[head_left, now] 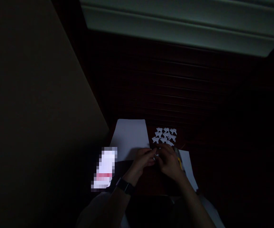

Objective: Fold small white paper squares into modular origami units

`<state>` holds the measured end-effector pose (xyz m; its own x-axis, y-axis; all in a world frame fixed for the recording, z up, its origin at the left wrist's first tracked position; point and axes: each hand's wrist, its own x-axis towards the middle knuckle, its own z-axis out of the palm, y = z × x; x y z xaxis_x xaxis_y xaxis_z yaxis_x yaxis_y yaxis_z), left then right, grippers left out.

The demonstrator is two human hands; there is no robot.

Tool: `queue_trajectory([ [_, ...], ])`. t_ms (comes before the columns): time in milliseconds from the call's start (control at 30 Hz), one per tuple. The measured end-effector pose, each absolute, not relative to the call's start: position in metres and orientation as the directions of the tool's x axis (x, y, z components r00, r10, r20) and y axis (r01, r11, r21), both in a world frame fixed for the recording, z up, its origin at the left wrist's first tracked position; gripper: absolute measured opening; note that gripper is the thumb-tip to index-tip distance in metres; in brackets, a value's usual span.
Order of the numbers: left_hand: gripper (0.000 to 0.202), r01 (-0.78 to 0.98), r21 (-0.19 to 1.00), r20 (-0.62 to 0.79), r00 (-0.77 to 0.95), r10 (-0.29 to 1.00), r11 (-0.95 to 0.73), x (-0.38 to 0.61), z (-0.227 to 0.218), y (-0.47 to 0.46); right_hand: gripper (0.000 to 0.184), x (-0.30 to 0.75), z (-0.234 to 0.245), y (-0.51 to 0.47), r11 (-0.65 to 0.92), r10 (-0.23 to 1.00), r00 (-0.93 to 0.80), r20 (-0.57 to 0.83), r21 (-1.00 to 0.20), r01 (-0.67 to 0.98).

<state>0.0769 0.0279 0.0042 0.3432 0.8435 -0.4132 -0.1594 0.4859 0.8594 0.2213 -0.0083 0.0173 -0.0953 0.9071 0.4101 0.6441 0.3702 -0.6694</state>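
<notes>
In a very dark scene, my left hand [143,160] and my right hand [169,160] meet over a dark table, fingers pinched together on a small white piece of paper [156,155] between them. A dark watch [125,186] is on my left wrist. Just beyond my fingers lies a cluster of several small white folded paper shapes [165,136]. A white sheet of paper [129,137] lies flat to the left of the cluster, touching my left hand's far side.
Another white sheet [189,166] lies under my right wrist, with a yellow-handled tool [179,161] on it. A blurred-out bright rectangle [105,169] sits at the left. A beige wall [32,95] stands on the left; a pale ledge [175,28] runs across the top.
</notes>
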Motion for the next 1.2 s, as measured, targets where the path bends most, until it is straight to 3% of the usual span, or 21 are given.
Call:
queue_trajectory([
  [300,0.05,-0.165,0.943,-0.232,0.296,0.927,0.289,0.081,0.004,0.025,0.013,0.22,0.012,-0.004,0.262,0.947,-0.009,0.322,-0.752,0.604],
  [433,0.035,-0.156,0.961,-0.172,0.304,0.937,0.227,0.083,-0.003,0.025,0.005,0.225,0.01,-0.001,0.212,0.965,0.032,0.26,-0.847,0.487],
  [1000,0.031,-0.101,0.979,-0.139,0.32,0.937,0.179,0.083,0.004,0.025,0.009,0.239,0.012,0.001,0.134,0.987,-0.106,0.117,-0.975,0.178],
  [1200,0.03,-0.128,0.967,-0.171,0.307,0.936,0.219,0.086,0.005,0.025,0.011,0.24,0.01,0.001,0.133,0.988,-0.094,0.119,-0.977,0.165],
])
